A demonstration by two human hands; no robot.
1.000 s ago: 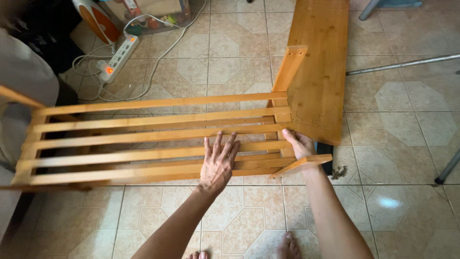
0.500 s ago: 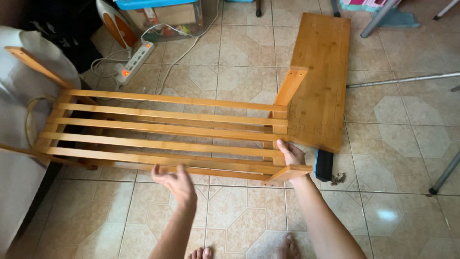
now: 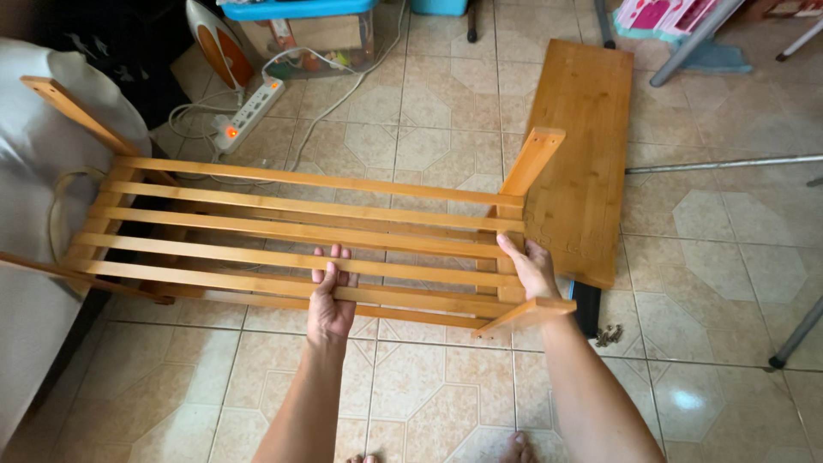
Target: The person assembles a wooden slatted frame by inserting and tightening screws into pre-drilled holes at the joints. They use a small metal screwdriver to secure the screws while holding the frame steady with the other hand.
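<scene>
A slatted bamboo rack [image 3: 283,230] lies across the tiled floor, its legs sticking out at both ends. My left hand [image 3: 330,296] grips the nearest slat from below, fingers curled over its top edge. At the rack's right end my right hand [image 3: 530,267] holds the side frame, just above the near leg [image 3: 527,314]. A flat bamboo board [image 3: 583,154] lies on the floor beyond the right end, touching the far leg [image 3: 531,161].
A white power strip [image 3: 249,113] with a lit switch and loose cables lies at the back left beside a clothes iron [image 3: 216,41] and a plastic box [image 3: 313,30]. White fabric [image 3: 34,214] covers something on the left. Metal legs [image 3: 797,330] stand right. Small screws [image 3: 610,334] lie near a black object.
My left hand left the top of the slats, dropped back, then took hold of the nearest slat. The rack has shifted in view; my right hand stayed on the right end.
</scene>
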